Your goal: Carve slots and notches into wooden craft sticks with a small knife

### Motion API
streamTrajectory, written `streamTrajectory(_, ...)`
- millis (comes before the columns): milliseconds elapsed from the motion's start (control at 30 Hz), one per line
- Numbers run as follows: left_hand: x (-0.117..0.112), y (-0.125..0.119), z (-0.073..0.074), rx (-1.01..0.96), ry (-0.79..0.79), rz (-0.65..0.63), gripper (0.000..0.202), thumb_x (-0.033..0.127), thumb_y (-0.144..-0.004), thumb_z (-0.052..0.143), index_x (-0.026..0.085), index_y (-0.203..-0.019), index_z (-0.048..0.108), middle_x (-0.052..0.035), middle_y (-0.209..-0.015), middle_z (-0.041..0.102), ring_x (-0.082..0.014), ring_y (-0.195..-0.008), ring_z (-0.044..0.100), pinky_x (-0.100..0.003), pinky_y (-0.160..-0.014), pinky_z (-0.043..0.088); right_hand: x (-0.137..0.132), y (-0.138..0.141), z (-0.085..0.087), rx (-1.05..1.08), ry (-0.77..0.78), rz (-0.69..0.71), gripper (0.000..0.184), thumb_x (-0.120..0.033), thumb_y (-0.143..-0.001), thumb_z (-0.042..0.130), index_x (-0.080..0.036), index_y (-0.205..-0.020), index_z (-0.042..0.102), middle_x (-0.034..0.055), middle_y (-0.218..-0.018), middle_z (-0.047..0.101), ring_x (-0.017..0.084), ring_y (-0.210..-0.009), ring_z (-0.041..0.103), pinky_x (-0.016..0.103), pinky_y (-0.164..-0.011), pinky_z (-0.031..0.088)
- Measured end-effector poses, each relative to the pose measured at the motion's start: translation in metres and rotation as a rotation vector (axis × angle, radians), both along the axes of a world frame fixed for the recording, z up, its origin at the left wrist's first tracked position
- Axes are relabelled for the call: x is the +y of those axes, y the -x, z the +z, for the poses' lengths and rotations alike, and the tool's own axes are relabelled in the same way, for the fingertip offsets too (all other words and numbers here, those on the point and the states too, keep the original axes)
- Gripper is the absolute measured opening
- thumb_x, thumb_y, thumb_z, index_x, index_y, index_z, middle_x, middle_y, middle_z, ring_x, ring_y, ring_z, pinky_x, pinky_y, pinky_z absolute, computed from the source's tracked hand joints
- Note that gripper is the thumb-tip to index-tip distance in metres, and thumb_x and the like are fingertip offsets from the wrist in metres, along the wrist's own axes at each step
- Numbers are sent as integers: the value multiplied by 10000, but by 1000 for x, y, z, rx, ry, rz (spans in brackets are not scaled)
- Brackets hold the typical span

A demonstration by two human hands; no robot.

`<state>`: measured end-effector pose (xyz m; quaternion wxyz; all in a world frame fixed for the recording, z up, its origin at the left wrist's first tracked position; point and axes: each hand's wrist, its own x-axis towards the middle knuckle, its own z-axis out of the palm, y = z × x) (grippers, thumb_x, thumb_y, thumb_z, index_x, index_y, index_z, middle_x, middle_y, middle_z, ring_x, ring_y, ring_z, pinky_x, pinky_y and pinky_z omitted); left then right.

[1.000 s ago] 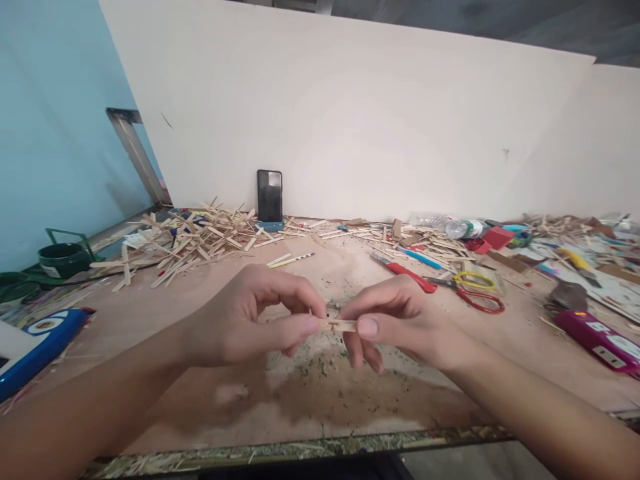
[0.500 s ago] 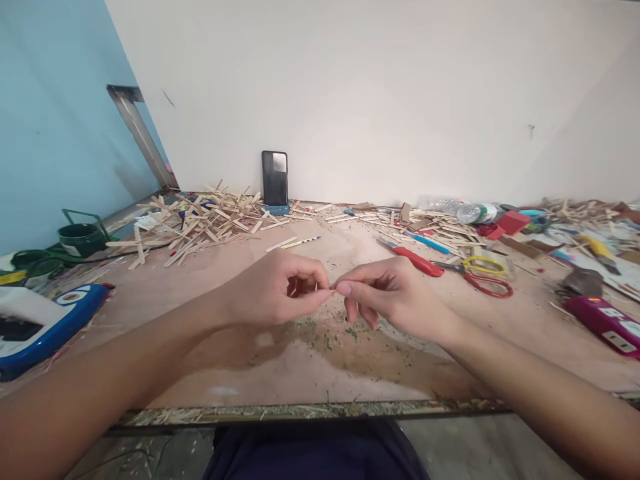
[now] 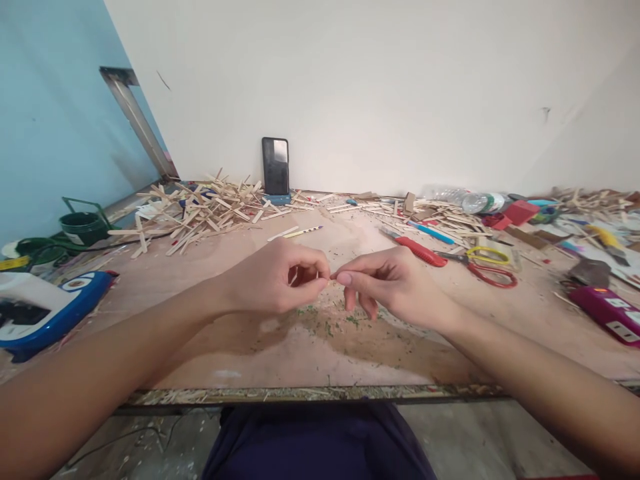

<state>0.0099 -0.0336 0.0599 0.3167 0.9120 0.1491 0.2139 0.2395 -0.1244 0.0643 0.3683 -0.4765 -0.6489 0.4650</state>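
My left hand and my right hand meet fingertip to fingertip above the middle of the table. Each has thumb and forefinger pinched together. Whatever sits between the tips is too small to make out. Green scraps are scattered on the tabletop below the fingers. Just beyond my left hand lie a striped pencil and a flat wooden stick. A red-handled knife-like tool rests past my right hand, close to scissors with yellow and red handles.
Piles of wooden sticks line the back, beside an upright phone. At the left stand a blue-and-white device and a green cup. On the right are a purple power strip, a blue pen-shaped tool and a plastic bottle.
The view has tipped down slightly, so the table and its things sit a little higher in the picture. Both hands keep nearly the same pinched pose.
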Motion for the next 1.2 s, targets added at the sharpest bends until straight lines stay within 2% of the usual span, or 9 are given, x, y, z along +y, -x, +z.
streamTrajectory(300,2,1,-11,-87,-406,-14,195,184,-945,614,177,-809,753,48,-622,635,-70,-562,541,-217,-607,396,2,2,-4,-57,36,-20,458,-567,-924,825,-109,-944,846,59,-728,776,96,-468,583,227,-461,486)
streamTrajectory(467,0,0,-9,-75,-517,-25,206,177,-962,599,187,-810,738,43,-671,675,-85,-604,570,-241,-636,400,2,3,-5,-71,49,-26,468,-577,-923,813,-110,-942,839,59,-745,775,96,-477,594,230,-468,502)
streamTrajectory(633,1,-1,-11,-39,-624,3,253,180,-976,566,193,-766,708,46,-633,641,-102,-569,526,-285,-605,358,5,2,-10,-60,87,-18,470,-587,-916,804,-121,-969,841,54,-759,783,100,-481,607,234,-479,518)
streamTrajectory(767,6,0,-15,-2,-686,5,294,184,-993,553,190,-728,681,32,-634,640,-118,-578,536,-312,-613,356,8,3,-13,-42,118,-19,438,-567,-886,839,-130,-910,828,54,-755,796,99,-470,611,235,-480,519)
streamTrajectory(1000,6,2,-9,-71,-667,-11,181,167,-1005,602,193,-914,756,15,-781,725,-138,-714,630,-289,-698,434,10,3,-13,3,132,-33,374,-502,-881,853,-131,-849,810,54,-736,802,95,-454,612,230,-469,507)
streamTrajectory(1200,5,0,-15,-6,-890,-34,233,176,-1070,572,183,-891,722,-15,-816,732,-182,-772,635,-352,-744,408,10,5,-16,13,154,-52,412,-521,-864,868,-122,-792,798,63,-739,804,89,-455,610,224,-471,507)
